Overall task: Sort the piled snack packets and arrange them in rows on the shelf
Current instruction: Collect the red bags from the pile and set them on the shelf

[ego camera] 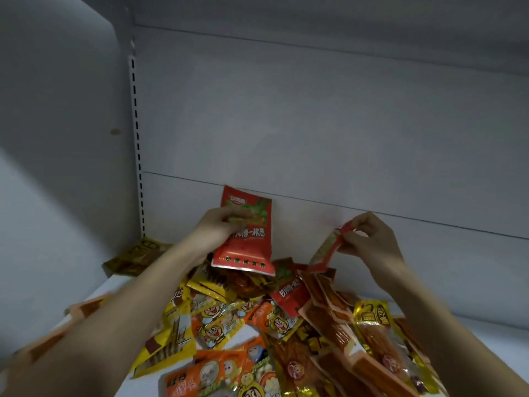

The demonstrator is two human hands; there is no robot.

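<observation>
A white shelf (94,285) with a pale back panel (315,124) fills my view, and the pile of snack packets (257,325) is heaped at its middle. My left hand (220,227) grips a red packet (246,239) upright, long axis vertical, face toward me, just before the panel. My right hand (369,239) pinches a second red packet (329,247) by its top edge, turned edge-on, hanging tilted over the pile. I judge the left packet nearer a standing place; bare shelf lies left, toward the dark yellow packets (134,256) in the corner.

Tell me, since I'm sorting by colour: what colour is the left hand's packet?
Red packet, gripped by the left hand; head view.
</observation>
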